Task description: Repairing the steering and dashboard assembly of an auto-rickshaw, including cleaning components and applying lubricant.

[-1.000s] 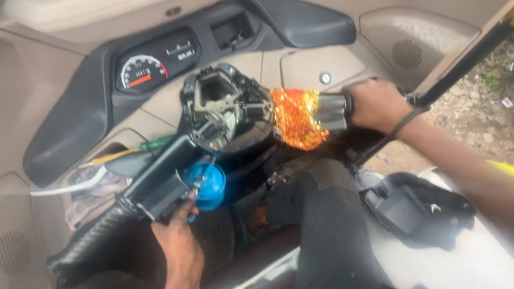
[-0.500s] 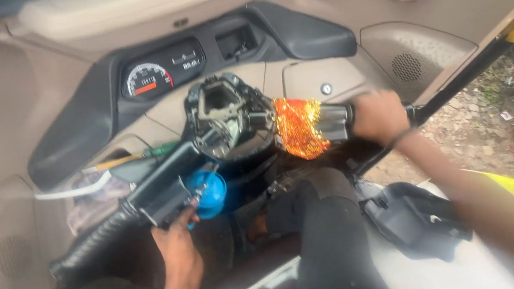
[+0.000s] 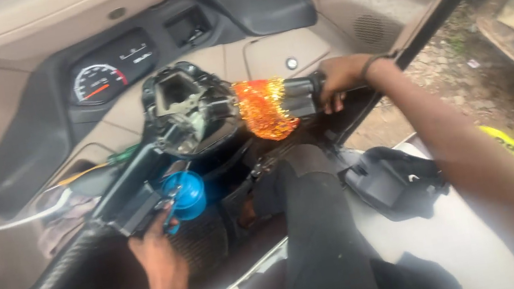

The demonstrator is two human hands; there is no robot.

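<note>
I sit behind a black handlebar inside a small three-wheeled vehicle. My right hand (image 3: 341, 76) is closed around the right handlebar grip (image 3: 304, 94), just outboard of an orange and gold tinsel wrap (image 3: 263, 109). My left hand (image 3: 155, 250) reaches up to the switch block (image 3: 136, 208) on the left side of the bar, its fingers pinched on a small part beside a blue round cap (image 3: 188, 193). What the fingers pinch is too small to tell. The open black centre housing (image 3: 186, 111) of the bar shows bare metal inside.
A speedometer cluster (image 3: 112, 74) sits in the dark dashboard behind the bar. A loose black plastic cover (image 3: 390, 182) lies on the pale seat at right. My dark-trousered knee (image 3: 318, 224) is below the bar. Gravel ground (image 3: 456, 58) shows outside at right.
The view has shifted slightly closer and to the left. Both hands stay on the same spots of the handlebar.
</note>
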